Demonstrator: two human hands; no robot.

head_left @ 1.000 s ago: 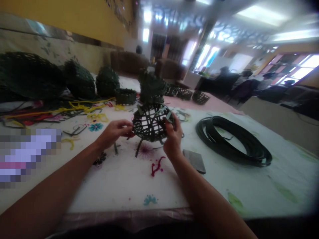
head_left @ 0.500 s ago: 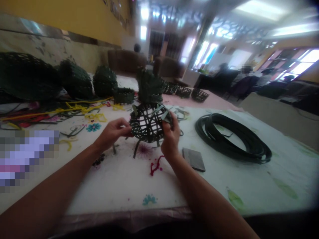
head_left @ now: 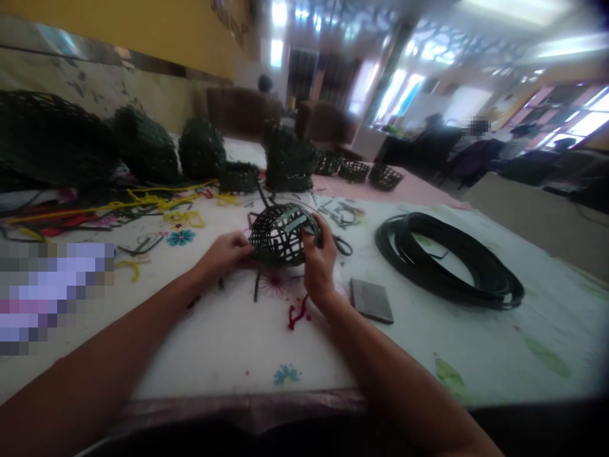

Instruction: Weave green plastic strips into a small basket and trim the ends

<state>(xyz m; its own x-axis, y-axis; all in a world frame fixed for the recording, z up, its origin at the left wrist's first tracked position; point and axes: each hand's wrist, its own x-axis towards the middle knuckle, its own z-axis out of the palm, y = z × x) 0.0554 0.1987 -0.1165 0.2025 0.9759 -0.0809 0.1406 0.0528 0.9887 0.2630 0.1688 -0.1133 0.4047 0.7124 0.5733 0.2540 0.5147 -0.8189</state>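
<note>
white flowered cloth (head_left: 214, 362) beneath held basket (head_left: 285, 232) | yellow wall (head_left: 143, 32) | ceiling lights (head_left: 528, 9)

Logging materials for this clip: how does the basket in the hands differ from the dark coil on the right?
The basket is an open weave; the coil is loops wound into a ring. The basket is held between the left hand and right hand; the coil lies on the table. The coil looks wider than the basket. Both are dark and made of strips.
</note>
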